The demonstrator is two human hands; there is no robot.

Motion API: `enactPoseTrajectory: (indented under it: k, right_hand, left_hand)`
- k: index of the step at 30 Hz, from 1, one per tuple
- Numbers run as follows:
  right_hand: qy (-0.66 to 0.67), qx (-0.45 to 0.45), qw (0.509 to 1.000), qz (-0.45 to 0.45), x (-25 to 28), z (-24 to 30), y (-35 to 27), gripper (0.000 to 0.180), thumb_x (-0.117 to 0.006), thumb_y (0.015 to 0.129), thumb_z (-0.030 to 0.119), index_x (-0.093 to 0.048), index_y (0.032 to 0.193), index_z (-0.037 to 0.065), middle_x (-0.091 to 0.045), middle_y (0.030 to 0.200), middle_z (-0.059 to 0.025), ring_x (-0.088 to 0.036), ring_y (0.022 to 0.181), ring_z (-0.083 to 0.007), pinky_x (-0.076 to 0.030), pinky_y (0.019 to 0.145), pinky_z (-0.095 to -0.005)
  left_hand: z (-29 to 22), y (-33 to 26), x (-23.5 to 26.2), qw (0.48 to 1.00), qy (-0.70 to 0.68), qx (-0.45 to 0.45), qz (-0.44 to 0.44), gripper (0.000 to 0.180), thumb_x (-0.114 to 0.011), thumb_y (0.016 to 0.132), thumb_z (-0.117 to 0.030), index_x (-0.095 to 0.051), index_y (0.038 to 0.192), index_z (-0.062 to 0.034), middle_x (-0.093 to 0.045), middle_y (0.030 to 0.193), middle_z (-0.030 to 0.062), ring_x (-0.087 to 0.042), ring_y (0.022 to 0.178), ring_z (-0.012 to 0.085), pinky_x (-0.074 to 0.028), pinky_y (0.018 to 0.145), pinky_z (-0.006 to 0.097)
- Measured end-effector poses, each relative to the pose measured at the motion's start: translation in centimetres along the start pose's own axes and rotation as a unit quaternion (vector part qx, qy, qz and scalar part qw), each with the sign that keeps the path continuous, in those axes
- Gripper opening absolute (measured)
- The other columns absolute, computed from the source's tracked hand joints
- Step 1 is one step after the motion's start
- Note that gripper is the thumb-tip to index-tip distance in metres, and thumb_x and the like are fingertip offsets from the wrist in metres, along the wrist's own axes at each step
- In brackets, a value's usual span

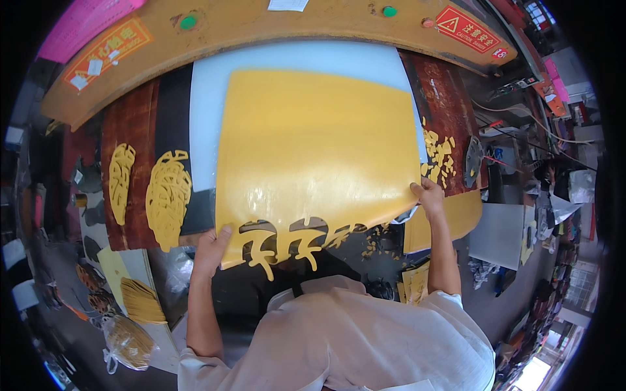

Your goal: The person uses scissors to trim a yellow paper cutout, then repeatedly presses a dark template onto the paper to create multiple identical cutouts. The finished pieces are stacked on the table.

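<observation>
A large, glossy yellow sheet [319,143] lies over a pale white board [203,104]. Cut-outs line its near edge, where curved strips [310,244] hang down. My left hand [212,249] pinches the near left corner, thumb on top. At the right edge, a little farther away, my right hand [428,195] grips the sheet between thumb and fingers. The near edge is lifted between both hands and overhangs the board. Whether the sheet is leather or plastic, I cannot tell.
An orange-yellow machine beam [287,26] with green buttons spans the far side. Piled yellow cut pieces [169,199] and a smaller pile [121,182] sit left. Small yellow scraps [438,155] lie right, beside a dark round tool [472,159]. More yellow sheets [450,221] rest lower right.
</observation>
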State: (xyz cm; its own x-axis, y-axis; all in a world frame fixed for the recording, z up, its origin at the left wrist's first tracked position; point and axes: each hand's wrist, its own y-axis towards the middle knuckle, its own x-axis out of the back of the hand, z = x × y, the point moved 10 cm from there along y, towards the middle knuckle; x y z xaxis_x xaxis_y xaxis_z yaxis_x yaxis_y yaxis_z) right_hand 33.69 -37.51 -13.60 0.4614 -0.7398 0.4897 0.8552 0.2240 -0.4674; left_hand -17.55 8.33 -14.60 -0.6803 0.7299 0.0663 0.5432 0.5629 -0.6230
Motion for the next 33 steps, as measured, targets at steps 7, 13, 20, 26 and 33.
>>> enactPoseTrajectory:
  k: [7,13,20,26,33]
  right_hand:
    - [-0.048,0.178,0.983,-0.008,-1.6,16.4,9.0,0.028,-0.072,0.089,0.011,-0.078,0.112,-0.004,-0.078,0.091,-0.009,-0.071,0.08,-0.0144,-0.056,0.073,-0.0327]
    - [-0.084,0.34,0.92,-0.179,1.2,20.8,17.6,0.037,-0.07,0.094,0.029,-0.077,0.121,0.004,-0.077,0.094,-0.0182,-0.076,0.092,-0.0319,-0.058,0.085,-0.0402]
    - [-0.271,0.022,0.915,-0.296,21.0,4.3,13.1,0.066,-0.076,0.088,0.052,-0.072,0.136,0.006,-0.074,0.126,-0.0252,-0.067,0.126,-0.04,-0.051,0.109,-0.0451]
    - [-0.396,-0.078,0.881,-0.245,25.7,-2.2,16.5,0.104,-0.073,0.08,0.08,-0.056,0.155,0.011,-0.058,0.154,-0.0249,-0.055,0.142,-0.0427,-0.043,0.119,-0.0482]
    - [-0.308,0.041,0.914,-0.26,30.4,-6.8,26.1,0.094,-0.085,0.078,0.056,-0.06,0.151,0.003,-0.067,0.141,-0.0279,-0.062,0.134,-0.043,-0.046,0.116,-0.0439]
  left_hand:
    - [-11.1,7.7,2.0,0.986,0.021,-0.074,-0.144,0.033,-0.064,0.11,-0.028,-0.073,0.12,0.0027,-0.077,0.095,0.0055,-0.07,0.08,0.0139,-0.057,0.073,0.03]
    - [-21.5,9.3,-4.3,0.719,0.516,-0.375,-0.276,0.056,-0.065,0.104,-0.026,-0.053,0.15,0.0022,-0.056,0.15,0.0309,-0.053,0.139,0.0484,-0.043,0.117,0.05]
    - [-15.4,13.5,-8.0,0.68,0.603,-0.344,-0.236,0.063,-0.057,0.106,-0.034,-0.045,0.164,-0.0142,-0.031,0.174,0.0206,-0.025,0.162,0.0431,-0.017,0.13,0.059]
    - [-15.8,12.7,-7.6,0.716,0.56,-0.358,-0.212,0.068,-0.065,0.099,-0.03,-0.048,0.161,-0.0085,-0.038,0.168,0.0271,-0.031,0.158,0.0471,-0.019,0.129,0.061]
    - [-14.8,11.0,-8.1,0.699,0.594,-0.324,-0.232,0.064,-0.061,0.101,-0.042,-0.052,0.159,-0.0165,-0.034,0.173,0.0171,-0.027,0.161,0.0422,-0.02,0.129,0.059]
